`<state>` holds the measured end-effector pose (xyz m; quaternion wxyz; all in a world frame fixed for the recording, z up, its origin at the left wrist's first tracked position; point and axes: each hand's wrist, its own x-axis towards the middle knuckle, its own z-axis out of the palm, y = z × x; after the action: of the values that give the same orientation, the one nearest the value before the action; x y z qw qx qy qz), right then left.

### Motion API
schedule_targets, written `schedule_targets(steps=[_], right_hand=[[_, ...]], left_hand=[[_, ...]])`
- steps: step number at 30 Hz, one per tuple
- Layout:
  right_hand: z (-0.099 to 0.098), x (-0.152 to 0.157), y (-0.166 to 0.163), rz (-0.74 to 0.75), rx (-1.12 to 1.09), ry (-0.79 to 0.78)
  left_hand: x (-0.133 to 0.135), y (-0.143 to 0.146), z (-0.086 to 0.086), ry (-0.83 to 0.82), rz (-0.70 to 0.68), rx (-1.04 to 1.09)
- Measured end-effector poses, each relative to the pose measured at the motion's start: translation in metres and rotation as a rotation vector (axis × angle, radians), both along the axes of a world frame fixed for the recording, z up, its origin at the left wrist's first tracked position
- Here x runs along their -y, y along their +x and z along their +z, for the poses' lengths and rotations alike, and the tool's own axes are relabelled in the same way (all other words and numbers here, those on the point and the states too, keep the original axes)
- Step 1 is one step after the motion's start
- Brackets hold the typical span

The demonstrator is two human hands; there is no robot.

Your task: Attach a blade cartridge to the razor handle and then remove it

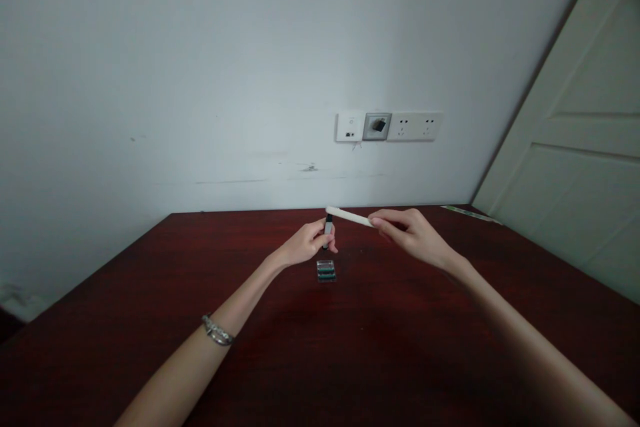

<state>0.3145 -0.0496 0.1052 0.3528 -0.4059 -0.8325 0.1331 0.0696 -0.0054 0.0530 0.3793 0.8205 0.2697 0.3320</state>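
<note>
My left hand [306, 245] is closed around a small dark-and-silver piece [328, 225] held upright, possibly a razor head or cap. My right hand [407, 232] pinches one end of a slim white handle [350, 216], whose other end meets the top of the small piece. Both hands hover just above a dark red wooden table [150, 320]. Directly below the left hand, a small clear case with greenish cartridges [326, 271] lies flat on the table. A silver bracelet [217, 331] circles my left wrist.
A white wall rises behind the table, with a row of sockets and switch plates [389, 126]. A white panelled door [575, 167] stands at the right. A thin pale strip [470, 213] lies at the table's far right corner.
</note>
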Motion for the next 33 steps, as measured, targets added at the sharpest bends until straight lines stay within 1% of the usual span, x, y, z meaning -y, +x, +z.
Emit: schedule_targets(steps=[6, 11, 15, 18, 22, 25, 30, 33], right_hand=[[0.003, -0.002, 0.008, -0.063, -0.034, 0.014], [0.001, 0.001, -0.004, 0.001, -0.013, -0.011], [-0.002, -0.006, 0.004, 0.000, -0.019, -0.025], [-0.001, -0.007, 0.010, -0.020, -0.030, -0.044], [0.002, -0.002, 0.002, 0.019, -0.016, -0.070], [0.002, -0.002, 0.000, 0.048, 0.006, -0.058], [0.002, -0.009, 0.019, -0.021, -0.002, -0.036], [0.004, -0.006, 0.018, -0.029, -0.008, -0.018]], left_hand=[[0.001, 0.001, 0.000, -0.005, -0.007, 0.017], [0.002, 0.004, 0.001, -0.017, -0.016, -0.008], [0.001, 0.002, 0.001, -0.021, -0.044, 0.006], [0.000, -0.001, 0.000, -0.026, -0.031, 0.012], [0.000, 0.001, -0.001, -0.033, -0.024, 0.006], [0.001, 0.003, 0.000, -0.029, -0.036, 0.013], [0.000, 0.000, 0.001, -0.008, -0.034, 0.004], [-0.001, 0.000, 0.000, -0.007, -0.030, -0.007]])
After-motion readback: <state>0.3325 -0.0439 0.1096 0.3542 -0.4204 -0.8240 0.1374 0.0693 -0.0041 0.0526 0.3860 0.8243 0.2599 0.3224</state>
